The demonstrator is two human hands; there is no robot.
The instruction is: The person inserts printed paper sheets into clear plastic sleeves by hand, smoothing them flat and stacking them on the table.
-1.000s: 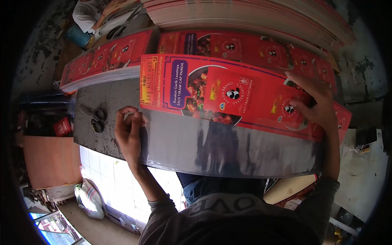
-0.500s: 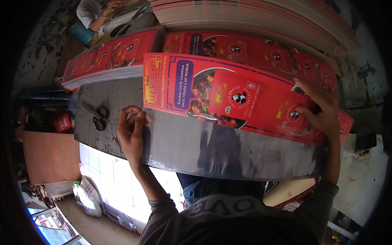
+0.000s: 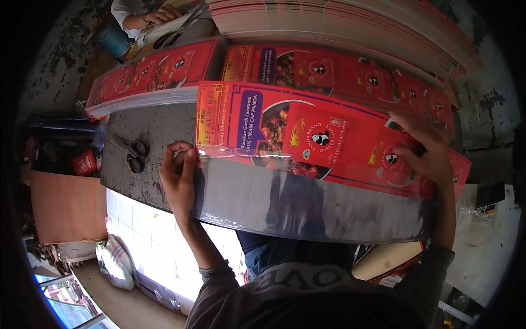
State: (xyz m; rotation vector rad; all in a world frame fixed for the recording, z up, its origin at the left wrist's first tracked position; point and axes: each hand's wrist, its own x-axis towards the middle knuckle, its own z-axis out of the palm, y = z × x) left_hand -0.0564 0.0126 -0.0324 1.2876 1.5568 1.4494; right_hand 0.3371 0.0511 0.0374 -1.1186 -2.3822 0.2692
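Observation:
A long red printed sheet [image 3: 323, 137] with panda logos and food pictures lies over a stack of clear plastic sheets [image 3: 307, 211]. My left hand [image 3: 178, 170] is at the left edge of both, its thumb and forefinger pinched on the plastic's upper left corner. Over the right part of the red sheet rests my right hand [image 3: 424, 148], thumb and fingers spread apart on the print. Part of the plastic overlaps the lower edge of the red sheet and shines there.
Black scissors [image 3: 131, 153] lie on the dark worktable [image 3: 156, 129] at left. Behind are red printed stacks [image 3: 153, 71] and a tall pile of boards [image 3: 339, 27]. Another person's hand [image 3: 163, 15] shows at the top left, near a blue container [image 3: 114, 41].
The red sheet's left end sits slightly lower, and a shiny plastic edge now lies across its lower left part. The view has shifted slightly. Both hands keep nearly the same pose.

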